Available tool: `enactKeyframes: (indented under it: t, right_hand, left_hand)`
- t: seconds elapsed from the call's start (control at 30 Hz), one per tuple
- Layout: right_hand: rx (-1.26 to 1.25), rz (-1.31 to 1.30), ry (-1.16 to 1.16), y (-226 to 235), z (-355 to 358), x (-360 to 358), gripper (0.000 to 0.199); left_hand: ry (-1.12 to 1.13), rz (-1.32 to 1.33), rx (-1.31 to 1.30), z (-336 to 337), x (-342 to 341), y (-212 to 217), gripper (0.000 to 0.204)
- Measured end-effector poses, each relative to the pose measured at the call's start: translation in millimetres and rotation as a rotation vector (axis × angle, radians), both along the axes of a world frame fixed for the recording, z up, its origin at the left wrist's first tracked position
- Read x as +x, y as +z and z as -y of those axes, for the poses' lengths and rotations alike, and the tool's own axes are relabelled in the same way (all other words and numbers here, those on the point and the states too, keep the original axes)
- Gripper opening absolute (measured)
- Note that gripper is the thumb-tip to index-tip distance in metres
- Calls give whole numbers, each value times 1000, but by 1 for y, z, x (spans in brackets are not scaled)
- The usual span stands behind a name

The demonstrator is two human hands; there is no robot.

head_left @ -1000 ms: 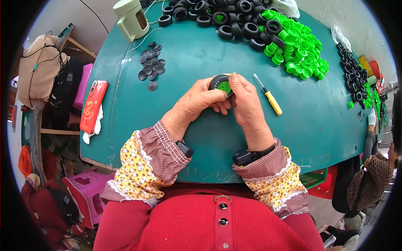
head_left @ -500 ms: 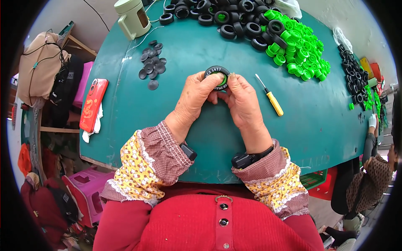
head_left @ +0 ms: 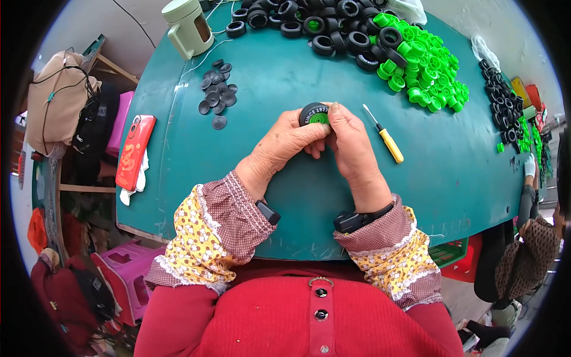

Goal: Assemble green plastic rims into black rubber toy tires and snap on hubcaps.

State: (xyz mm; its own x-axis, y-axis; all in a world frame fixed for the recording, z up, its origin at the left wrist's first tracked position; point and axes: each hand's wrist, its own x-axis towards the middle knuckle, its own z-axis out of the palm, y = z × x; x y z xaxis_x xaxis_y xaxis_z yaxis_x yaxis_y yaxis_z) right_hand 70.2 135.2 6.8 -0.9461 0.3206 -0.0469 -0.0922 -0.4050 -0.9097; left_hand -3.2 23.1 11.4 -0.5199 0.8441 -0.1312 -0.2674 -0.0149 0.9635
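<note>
We have the black tyre (head_left: 307, 113) with its green hub (head_left: 319, 118) grasped between left grip (head_left: 288, 135) and right grip (head_left: 350, 135) above the surface (head_left: 256, 77), and should press evenly from both sides, avoiding tilt.

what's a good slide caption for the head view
Left hand and right hand hold a black tire with a green hub near a yellow-handled screwdriver.

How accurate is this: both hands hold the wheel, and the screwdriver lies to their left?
Wrong side: the head view shows the screwdriver on the right, beyond the right hand. The left hand and right hand do both hold the wheel.
</note>
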Motion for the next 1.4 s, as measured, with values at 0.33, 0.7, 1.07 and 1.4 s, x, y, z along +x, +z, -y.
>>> enactKeyframes:
  t: [0.33, 0.7, 1.07, 1.4]
  right_hand:
    - [-120, 52, -22, 0, 2, 1, 28]
    - [-110, -44, -168, -8, 8, -4, 27]
    - [-34, -46, -12, 6, 3, 1, 25]
    - [9, 33, -20, 0, 2, 1, 27]
  left_hand:
    - [-105, -46, -56, 2, -8, -1, 17]
    - [302, 71, 46, -8, 6, -1, 18]
    - [68, 122, 84, -2, 1, -5, 17]
    - [-35, -8, 21, -1, 2, 0, 20]
